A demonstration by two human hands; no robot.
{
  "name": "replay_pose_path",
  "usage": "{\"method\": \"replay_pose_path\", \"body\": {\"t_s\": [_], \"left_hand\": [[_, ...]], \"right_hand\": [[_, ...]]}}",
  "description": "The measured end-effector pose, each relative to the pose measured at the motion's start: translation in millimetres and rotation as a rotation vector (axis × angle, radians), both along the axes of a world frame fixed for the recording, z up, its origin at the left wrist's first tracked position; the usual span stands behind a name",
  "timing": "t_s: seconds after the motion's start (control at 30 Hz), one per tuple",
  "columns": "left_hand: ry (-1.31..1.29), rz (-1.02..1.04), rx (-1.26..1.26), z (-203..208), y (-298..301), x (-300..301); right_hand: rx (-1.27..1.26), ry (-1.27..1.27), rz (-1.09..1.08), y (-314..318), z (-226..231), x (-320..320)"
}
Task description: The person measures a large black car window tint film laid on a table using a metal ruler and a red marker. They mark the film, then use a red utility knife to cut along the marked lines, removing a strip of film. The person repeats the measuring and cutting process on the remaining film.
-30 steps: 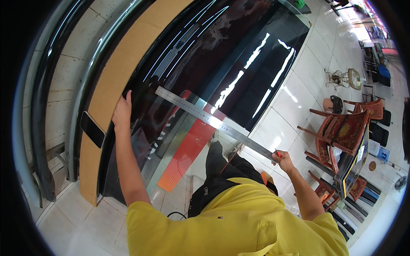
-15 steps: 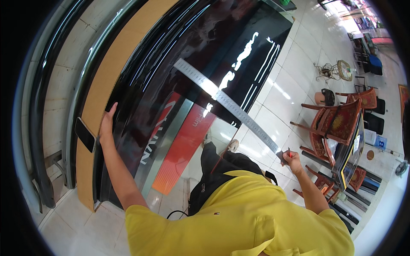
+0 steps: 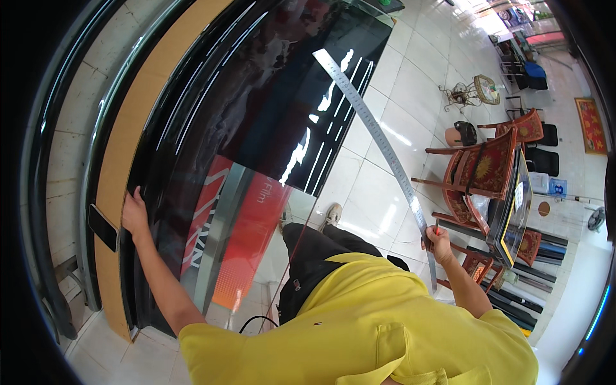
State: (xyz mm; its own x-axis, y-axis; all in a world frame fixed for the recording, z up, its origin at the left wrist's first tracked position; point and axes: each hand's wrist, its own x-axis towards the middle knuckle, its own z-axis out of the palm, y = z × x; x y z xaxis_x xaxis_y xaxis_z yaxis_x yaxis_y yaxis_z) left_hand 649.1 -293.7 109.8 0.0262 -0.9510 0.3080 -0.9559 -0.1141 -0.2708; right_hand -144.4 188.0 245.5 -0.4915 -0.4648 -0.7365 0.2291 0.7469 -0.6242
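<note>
My right hand [image 3: 439,244] is closed round a long steel ruler [image 3: 385,146] near its lower end. Something small and red shows at its fingers, too small to name. From there the ruler slants up and left, its far end over a dark glossy film [image 3: 289,96]. The film lies across a glass-like panel [image 3: 221,237], through which red and grey printing shows. At the panel's left side my left hand [image 3: 135,215] rests where the dark film meets a tan board strip [image 3: 144,90]. Its fingers are partly stretched, some hidden from sight.
A phone [image 3: 102,228] lies on the tan strip. Dark curved rails [image 3: 38,167] run along the far left. Carved chairs [image 3: 481,163] stand round a table on the right, near a wire stand [image 3: 471,93] and dark rolls [image 3: 545,256]. White tiles [image 3: 359,192] cover the floor.
The ruler has swung clockwise; its far end has moved right and up, and more of its lower end shows below my right hand. My left hand appears lower along the strip; the view has shifted.
</note>
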Motion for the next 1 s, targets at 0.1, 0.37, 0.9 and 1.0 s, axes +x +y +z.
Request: {"method": "replay_pose_path", "body": {"t_s": [0.1,0.37,0.9,1.0], "left_hand": [[0.097,-0.023,0.047,4,-6,4],[0.478,-0.28,-0.448,41,77,-185],[1.898,0.381,0.109,-131,291,-542],[1.958,0.352,-0.041,-134,282,-546]], "right_hand": [[0.006,0.048,-0.004,16,1,-20],[-0.03,0.053,-0.043,76,-12,-54],[-0.23,0.04,-0.053,139,-60,-133],[-0.217,0.03,0.014,144,-58,-159]]}}
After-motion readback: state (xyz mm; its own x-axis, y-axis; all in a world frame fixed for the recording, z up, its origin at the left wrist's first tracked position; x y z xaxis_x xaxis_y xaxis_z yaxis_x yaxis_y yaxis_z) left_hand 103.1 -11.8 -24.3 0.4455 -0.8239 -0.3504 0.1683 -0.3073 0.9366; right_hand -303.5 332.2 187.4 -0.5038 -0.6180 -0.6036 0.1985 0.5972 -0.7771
